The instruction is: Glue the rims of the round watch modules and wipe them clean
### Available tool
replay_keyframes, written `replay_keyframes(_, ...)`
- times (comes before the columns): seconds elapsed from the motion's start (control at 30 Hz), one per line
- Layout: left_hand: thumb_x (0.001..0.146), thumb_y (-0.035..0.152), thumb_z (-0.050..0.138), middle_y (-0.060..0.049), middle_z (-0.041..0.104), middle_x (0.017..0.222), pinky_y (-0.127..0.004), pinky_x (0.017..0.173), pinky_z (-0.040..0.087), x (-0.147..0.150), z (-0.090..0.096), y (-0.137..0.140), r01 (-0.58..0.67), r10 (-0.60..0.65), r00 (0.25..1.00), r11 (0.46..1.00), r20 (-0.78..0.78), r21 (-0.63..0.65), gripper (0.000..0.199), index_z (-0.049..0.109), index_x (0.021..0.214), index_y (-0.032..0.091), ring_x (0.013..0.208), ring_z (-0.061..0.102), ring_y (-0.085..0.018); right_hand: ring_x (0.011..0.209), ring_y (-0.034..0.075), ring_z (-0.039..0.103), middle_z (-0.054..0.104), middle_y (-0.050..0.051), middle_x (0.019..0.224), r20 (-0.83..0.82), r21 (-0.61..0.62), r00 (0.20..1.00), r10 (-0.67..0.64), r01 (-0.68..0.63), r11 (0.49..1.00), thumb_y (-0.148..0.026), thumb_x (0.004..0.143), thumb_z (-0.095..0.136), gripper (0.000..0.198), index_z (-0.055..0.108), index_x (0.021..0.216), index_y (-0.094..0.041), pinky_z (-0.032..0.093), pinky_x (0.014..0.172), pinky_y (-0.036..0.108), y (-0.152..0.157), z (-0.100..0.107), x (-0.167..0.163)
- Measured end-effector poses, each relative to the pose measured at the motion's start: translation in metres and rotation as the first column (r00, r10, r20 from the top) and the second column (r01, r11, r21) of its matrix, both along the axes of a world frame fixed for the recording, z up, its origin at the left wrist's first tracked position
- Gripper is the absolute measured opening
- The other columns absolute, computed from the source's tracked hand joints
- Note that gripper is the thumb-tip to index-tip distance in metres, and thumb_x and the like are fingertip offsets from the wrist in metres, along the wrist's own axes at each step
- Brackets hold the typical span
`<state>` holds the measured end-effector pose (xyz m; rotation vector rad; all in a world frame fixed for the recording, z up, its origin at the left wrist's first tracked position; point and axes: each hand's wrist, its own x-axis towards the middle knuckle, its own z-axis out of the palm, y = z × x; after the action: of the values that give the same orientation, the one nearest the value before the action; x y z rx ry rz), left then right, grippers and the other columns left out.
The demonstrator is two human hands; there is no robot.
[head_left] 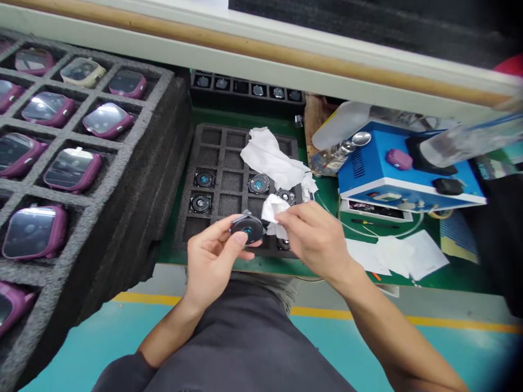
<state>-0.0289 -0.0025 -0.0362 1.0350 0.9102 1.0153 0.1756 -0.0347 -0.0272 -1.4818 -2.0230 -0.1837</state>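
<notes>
Between the thumb and fingers of my left hand (214,253) is a round black watch case (247,228), its dark face turned up with small blue marks on it. My right hand (314,234) pinches a crumpled white wipe (273,211) just to the right of that case. Beneath both hands lies a black foam tray (196,142) with square compartments. Several round watch cases sit in it, among them one (259,184) in the middle and one (204,179) on the left. A larger white cloth (269,155) drapes over the tray's far right part.
Stacked foam trays (163,109) with purple square watches (73,169) rise at the left. A blue machine (368,163), a glass pump bottle (333,158) and white papers (392,255) occupy the bench's right side. A shelf edge (261,49) crosses overhead.
</notes>
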Motion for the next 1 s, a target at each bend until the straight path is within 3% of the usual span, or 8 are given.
replay_keyframes(0.13, 0.084, 0.039, 0.081, -0.009, 0.081, 0.089, -0.024, 0.054, 0.066, -0.002, 0.005, 0.009, 0.065, -0.036, 0.983, 0.986, 0.182, -0.156, 0.038, 0.073, 0.112, 0.014, 0.074, 0.081, -0.024, 0.074, 0.017, 0.061, 0.067, 0.003, 0.083, -0.383, -0.029, 0.915, -0.127, 0.126, 0.992, -0.015, 0.093, 0.065, 0.011, 0.069, 0.091, -0.024, 0.048, 0.064, 0.032, -0.003, 0.014, -0.003)
replay_keyframes(0.27, 0.082, 0.038, 0.083, -0.009, 0.08, 0.09, -0.025, 0.055, 0.066, -0.002, 0.005, 0.011, 0.092, -0.045, 0.973, 0.976, 0.228, -0.199, 0.038, 0.071, 0.11, 0.015, 0.073, 0.081, -0.023, 0.074, 0.016, 0.059, 0.065, 0.003, 0.084, -0.543, -0.096, 0.832, -0.115, 0.074, 0.993, -0.018, 0.093, 0.067, 0.008, 0.068, 0.089, -0.024, 0.047, 0.063, 0.032, -0.002, 0.024, -0.015)
replay_keyframes(0.43, 0.084, 0.038, 0.081, -0.007, 0.079, 0.091, -0.028, 0.061, 0.068, -0.001, -0.003, 0.007, 0.065, -0.047, 0.986, 0.992, 0.163, -0.105, 0.035, 0.073, 0.111, 0.016, 0.074, 0.078, -0.019, 0.088, 0.019, 0.066, 0.069, 0.006, 0.096, -0.607, -0.125, 0.792, -0.058, -0.023, 0.992, -0.02, 0.094, 0.067, 0.005, 0.069, 0.092, -0.024, 0.053, 0.074, 0.033, 0.004, 0.032, -0.039)
replay_keyframes(0.53, 0.086, 0.037, 0.079, -0.008, 0.08, 0.096, -0.031, 0.072, 0.069, 0.0, -0.012, 0.004, 0.004, -0.006, 0.996, 1.0, 0.087, 0.023, 0.03, 0.075, 0.109, 0.017, 0.084, 0.078, -0.02, 0.09, 0.018, 0.068, 0.072, 0.006, 0.098, -0.562, -0.158, 0.827, -0.017, -0.088, 0.983, -0.019, 0.097, 0.061, 0.009, 0.069, 0.094, -0.023, 0.053, 0.078, 0.033, 0.011, 0.03, -0.044)
replay_keyframes(0.67, 0.091, 0.035, 0.075, -0.007, 0.08, 0.108, -0.037, 0.084, 0.068, -0.002, -0.022, 0.004, -0.046, 0.033, 0.987, 0.995, 0.155, 0.085, 0.022, 0.072, 0.108, 0.022, 0.103, 0.078, -0.024, 0.075, 0.018, 0.063, 0.072, 0.003, 0.082, -0.389, -0.264, 0.891, -0.236, 0.137, 0.955, -0.02, 0.095, 0.061, 0.011, 0.068, 0.087, -0.022, 0.047, 0.069, 0.031, 0.014, 0.02, -0.028)
replay_keyframes(0.77, 0.094, 0.033, 0.072, -0.009, 0.079, 0.116, -0.039, 0.09, 0.067, -0.002, -0.025, 0.006, -0.018, -0.004, 0.979, 0.994, 0.204, 0.108, 0.018, 0.067, 0.108, 0.023, 0.111, 0.077, -0.025, 0.073, 0.016, 0.062, 0.071, 0.002, 0.084, -0.482, -0.329, 0.813, -0.325, 0.176, 0.928, -0.026, 0.095, 0.064, 0.008, 0.069, 0.091, -0.022, 0.047, 0.066, 0.029, 0.01, 0.017, -0.019)
replay_keyframes(0.87, 0.094, 0.03, 0.072, -0.008, 0.076, 0.12, -0.04, 0.092, 0.066, 0.0, -0.023, 0.006, -0.024, -0.009, 0.973, 0.99, 0.23, 0.139, 0.018, 0.064, 0.108, 0.023, 0.11, 0.077, -0.026, 0.074, 0.014, 0.063, 0.07, 0.002, 0.091, -0.627, -0.347, 0.714, -0.311, 0.101, 0.933, -0.03, 0.096, 0.064, 0.02, 0.07, 0.114, -0.022, 0.05, 0.065, 0.027, 0.006, 0.017, -0.022)
replay_keyframes(1.0, 0.09, 0.027, 0.077, -0.005, 0.073, 0.112, -0.038, 0.09, 0.066, 0.004, -0.017, 0.006, -0.064, 0.027, 0.972, 0.986, 0.234, 0.151, 0.023, 0.059, 0.104, 0.023, 0.105, 0.078, -0.025, 0.077, 0.014, 0.065, 0.072, 0.003, 0.095, -0.674, -0.369, 0.678, -0.294, 0.036, 0.929, -0.031, 0.097, 0.063, 0.027, 0.07, 0.122, -0.023, 0.053, 0.069, 0.028, 0.003, 0.016, -0.027)
